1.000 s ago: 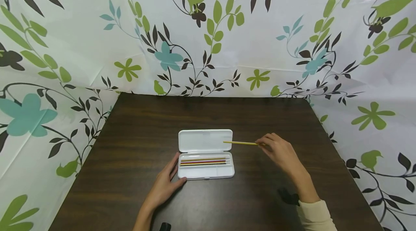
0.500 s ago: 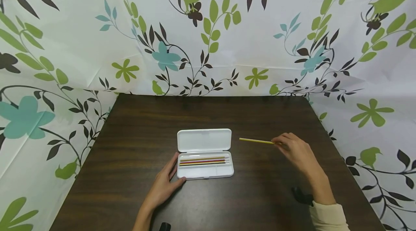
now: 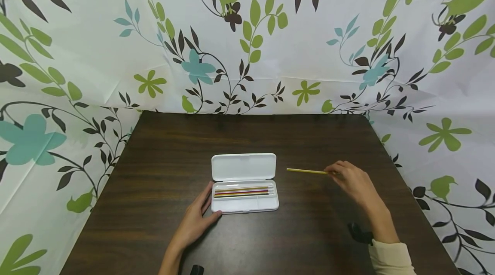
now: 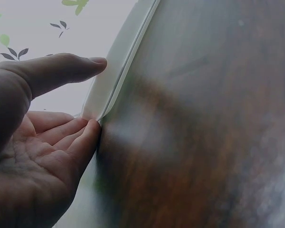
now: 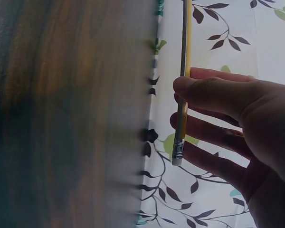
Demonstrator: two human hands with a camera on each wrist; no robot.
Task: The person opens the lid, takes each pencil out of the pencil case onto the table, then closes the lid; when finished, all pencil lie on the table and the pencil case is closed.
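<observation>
A white pencil case [image 3: 264,203] lies on the dark wooden table with its lid [image 3: 244,167] tilted back. Several coloured pencils [image 3: 239,192] lie lengthwise inside it. My left hand [image 3: 195,219] rests against the case's left end, fingers along the side and thumb at the front corner. In the left wrist view, the thumb and fingertips of the left hand [image 4: 47,118] touch the case's edge [image 4: 116,61]. To the right of the case, my right hand [image 3: 349,180] pinches a yellow pencil [image 3: 305,171] by its eraser end. The right wrist view shows the pencil's metal band and white eraser [image 5: 177,160] beyond the fingers.
The brown table [image 3: 166,137] reaches back to a white cloth [image 3: 263,94] printed with leaves, flowers and birds. This cloth also hangs at both sides. A black strap piece [image 3: 359,233] sits at the right wrist, and another dark piece [image 3: 197,270] shows near the left wrist.
My right hand has moved right with the pencil, taking its tip away from in front of the lid. Over the last half second its tip has dropped slightly. My left hand stays in place.
</observation>
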